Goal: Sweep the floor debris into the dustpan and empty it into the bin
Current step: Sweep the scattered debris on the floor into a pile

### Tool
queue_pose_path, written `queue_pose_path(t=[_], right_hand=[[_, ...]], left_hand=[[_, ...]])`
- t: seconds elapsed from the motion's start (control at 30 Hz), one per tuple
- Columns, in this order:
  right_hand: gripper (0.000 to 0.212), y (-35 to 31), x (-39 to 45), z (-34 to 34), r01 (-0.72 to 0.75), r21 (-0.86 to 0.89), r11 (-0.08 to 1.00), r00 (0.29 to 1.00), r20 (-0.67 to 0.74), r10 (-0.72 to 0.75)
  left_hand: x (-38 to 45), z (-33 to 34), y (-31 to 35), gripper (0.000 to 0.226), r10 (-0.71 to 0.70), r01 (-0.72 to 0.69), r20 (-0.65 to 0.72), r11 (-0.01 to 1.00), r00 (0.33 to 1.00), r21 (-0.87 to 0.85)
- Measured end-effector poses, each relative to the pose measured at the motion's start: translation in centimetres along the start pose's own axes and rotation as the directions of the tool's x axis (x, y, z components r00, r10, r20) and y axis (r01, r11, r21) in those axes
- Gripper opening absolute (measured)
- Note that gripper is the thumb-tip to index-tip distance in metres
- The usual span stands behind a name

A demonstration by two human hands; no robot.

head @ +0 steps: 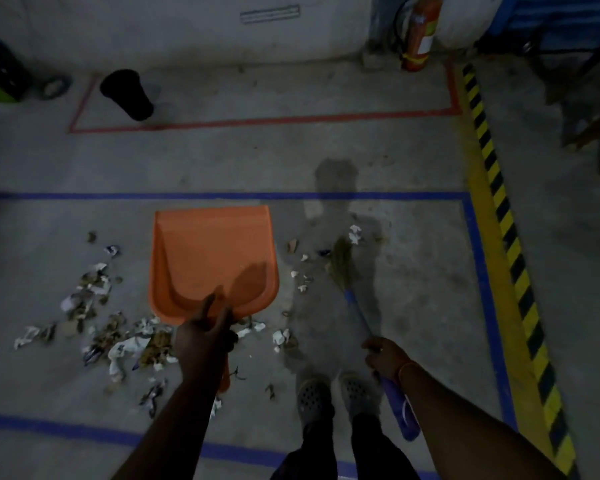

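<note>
My left hand (pixel 205 336) grips the handle of an orange dustpan (pixel 212 258), whose pan shows nothing in it and points away from me above the floor. My right hand (pixel 385 356) holds the blue handle of a small broom (pixel 359 315); its straw head (pixel 342 265) rests on the floor to the right of the pan. Paper scraps and dry leaves (pixel 118 337) lie scattered left of and below the pan. A smaller scatter of scraps (pixel 302 275) lies between the pan and the broom head. A black bin (pixel 127 93) stands far off at the upper left.
Blue tape lines (pixel 478 271) box in the floor where I stand; a red-taped box (pixel 274 119) lies beyond. A yellow-black hazard stripe (pixel 503 216) runs down the right. A red fire extinguisher (pixel 420 36) stands by the far wall. My feet in grey clogs (pixel 333 393) are below.
</note>
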State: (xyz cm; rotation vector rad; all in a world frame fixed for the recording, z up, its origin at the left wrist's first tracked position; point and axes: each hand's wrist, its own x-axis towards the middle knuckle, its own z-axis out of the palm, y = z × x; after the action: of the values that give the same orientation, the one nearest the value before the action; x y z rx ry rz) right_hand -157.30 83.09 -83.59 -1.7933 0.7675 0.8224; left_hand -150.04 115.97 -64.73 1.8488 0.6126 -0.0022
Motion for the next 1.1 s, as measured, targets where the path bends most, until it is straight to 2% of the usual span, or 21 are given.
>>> queue_pose_path(t=[0.1,0.2,0.37,0.53,0.77,0.9,0.97,1.1], right_hand=[[0.029,-1.5,-1.5,-1.2,0.034,0.011,0.999,0.999,0.021,-0.034],[0.029,-2.3,-2.1,-2.7,0.069,0.028,0.997,0.991,0.111,-0.072],[0.034,-1.0,-2.4,-6.3,0.189,0.004,0.982,0.973,0.136,-0.188],[0.034,-0.3,-2.2,-9.3,0.219,-0.037,0.975,0.975,-0.024,-0.220],[0.026,0.0,-0.3,-13.0,0.140,0.031,0.990,0.978,-0.158,-0.133],[0.024,0.6,0.4,-13.8,0.063,0.081,0.995,0.981,-0.189,-0.047],[0.023,0.8,1.0,-13.8,0.023,0.061,0.998,0.984,-0.177,-0.012],[0.023,0.3,1.6,-12.9,-0.006,-0.042,0.999,0.998,-0.065,0.004]], left_hand=[[-0.5,0.5,0.6,0.042,-0.020,0.018,-0.022,0.995,1.000,-0.094],[-0.8,0.7,0.4,0.045,-0.031,0.026,-0.046,0.995,0.998,-0.094],[-1.2,1.4,-0.4,0.049,-0.085,0.073,-0.091,0.989,0.992,-0.128],[-1.4,2.3,-0.3,0.046,-0.082,0.068,-0.100,0.988,0.992,-0.136],[-1.5,2.8,-0.3,0.035,-0.065,0.048,-0.126,0.990,0.990,-0.134],[-2.1,2.4,0.4,0.028,-0.050,0.034,-0.152,0.994,0.987,-0.108],[-2.3,2.0,0.4,0.028,-0.051,0.032,-0.156,0.992,0.986,-0.125],[-2.9,1.4,0.9,0.027,-0.039,0.017,-0.146,0.989,0.988,-0.149]])
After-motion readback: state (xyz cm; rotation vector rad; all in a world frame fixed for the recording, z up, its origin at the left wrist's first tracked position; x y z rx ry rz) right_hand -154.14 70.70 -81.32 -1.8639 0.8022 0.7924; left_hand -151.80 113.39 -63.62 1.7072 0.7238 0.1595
